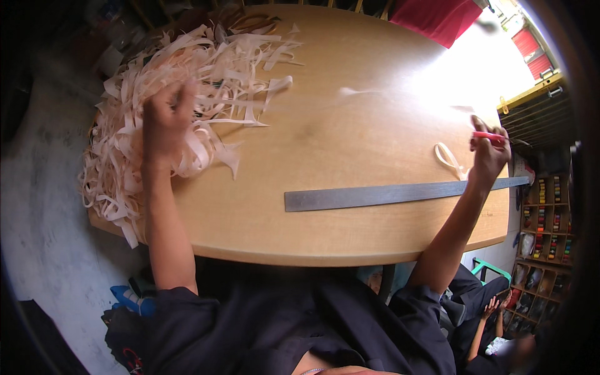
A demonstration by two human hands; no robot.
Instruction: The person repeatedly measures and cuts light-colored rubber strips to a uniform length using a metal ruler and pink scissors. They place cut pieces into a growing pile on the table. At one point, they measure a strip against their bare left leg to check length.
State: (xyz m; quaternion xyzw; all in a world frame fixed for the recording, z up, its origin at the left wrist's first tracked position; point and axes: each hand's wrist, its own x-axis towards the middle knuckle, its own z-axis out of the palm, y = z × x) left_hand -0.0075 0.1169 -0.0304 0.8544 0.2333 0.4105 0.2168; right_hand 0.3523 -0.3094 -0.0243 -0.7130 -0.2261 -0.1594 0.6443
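My left hand (169, 115), blurred by motion, is closed above a large heap of pale peach strips (134, 81) on the table's left side. From its fingers a faint, smeared pale strip (356, 92) seems to trail rightward over the tabletop; its exact course is hard to make out. My right hand (490, 156) is raised over the table's right side, its fingers curled round a slim red handheld tool (489, 135) whose kind I cannot tell. Just left of this hand lies a looped pale strip (445, 155), beside a long grey metal ruler (362, 195) that passes under my right forearm.
The wooden table (300, 234) has a rounded front edge close to my body. Red cloth (434, 19) lies at its far edge near bright glare. Wooden shelves (544, 231) with colourful spools stand at right. Another person's hands (494, 306) show at lower right, near a green stool (490, 269).
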